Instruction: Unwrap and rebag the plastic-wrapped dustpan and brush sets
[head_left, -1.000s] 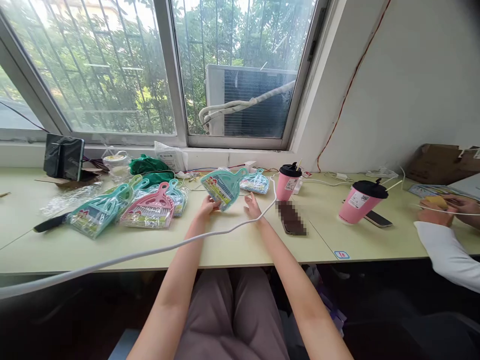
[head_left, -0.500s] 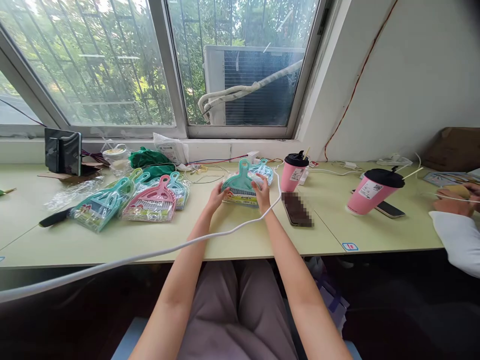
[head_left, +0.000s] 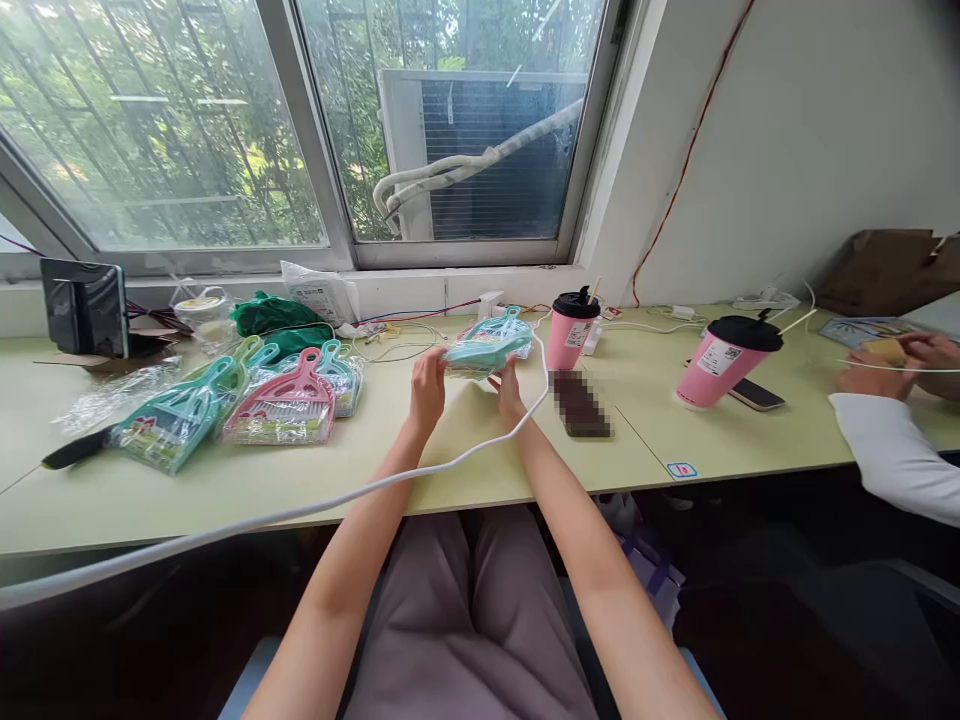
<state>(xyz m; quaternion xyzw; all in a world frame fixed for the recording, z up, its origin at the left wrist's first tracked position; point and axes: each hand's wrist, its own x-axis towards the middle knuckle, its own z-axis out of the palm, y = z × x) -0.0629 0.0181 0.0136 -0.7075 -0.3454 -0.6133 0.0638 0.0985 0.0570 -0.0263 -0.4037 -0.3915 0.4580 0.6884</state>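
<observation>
At frame left, wrapped dustpan sets (head_left: 166, 432) are laid; at centre, one teal set (head_left: 486, 349) is clamped by the grip of the left hand (head_left: 428, 389), its handling judged unfinished; whether the right hand (head_left: 511, 394) is closed cannot be told. Counted: left, one pink set (head_left: 289, 408), several overlapped teal-green ones; centre, one held, one blue set (head_left: 502, 325) behind; right, two pink cups (head_left: 566, 345).

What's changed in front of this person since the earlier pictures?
The green dustpan set, held in the left hand, has tipped from facing us to nearly flat. The right hand, first apart, took hold too; it is now by the right end, grip unclear. The pink dustpan set and pink cups stayed put.
</observation>
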